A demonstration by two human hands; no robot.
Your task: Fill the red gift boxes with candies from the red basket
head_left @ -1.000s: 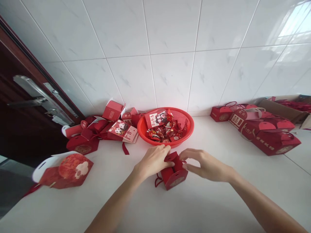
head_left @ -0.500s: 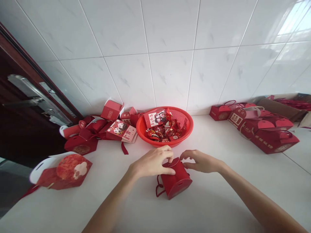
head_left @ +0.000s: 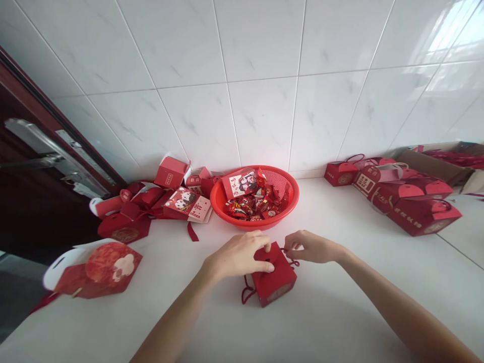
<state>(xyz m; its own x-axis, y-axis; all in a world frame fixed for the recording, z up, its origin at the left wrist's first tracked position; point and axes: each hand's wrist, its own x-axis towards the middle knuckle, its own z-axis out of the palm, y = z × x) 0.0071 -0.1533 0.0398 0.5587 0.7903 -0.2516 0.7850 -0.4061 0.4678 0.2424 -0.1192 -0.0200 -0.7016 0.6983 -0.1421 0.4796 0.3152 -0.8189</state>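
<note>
A small red box (head_left: pixel 278 277) stands on the white counter in front of me, with its top flaps folded down. My left hand (head_left: pixel 247 256) grips its top, thumb and fingers pressing on the flaps. At the box's right back edge, my right hand (head_left: pixel 305 246) has its fingers pinched on a dark red cord (head_left: pixel 293 261). Another loop of cord (head_left: pixel 247 292) hangs out at the left side of the box. Just behind the hands is a red plastic basket (head_left: pixel 294 204) holding wrapped candies (head_left: pixel 264 201) and a printed red card box (head_left: pixel 240 184).
Several red boxes (head_left: pixel 126 227) are piled at the left, with a larger open printed box (head_left: pixel 102 269) nearer me. Boxes with handles (head_left: pixel 423 214) stand at the right, beside a cardboard carton (head_left: pixel 429 165). A tiled wall rises behind.
The front flap of the box has been folded down onto its top. My right hand's fingers have closed on the cord at the right. The view has shifted slightly.
</note>
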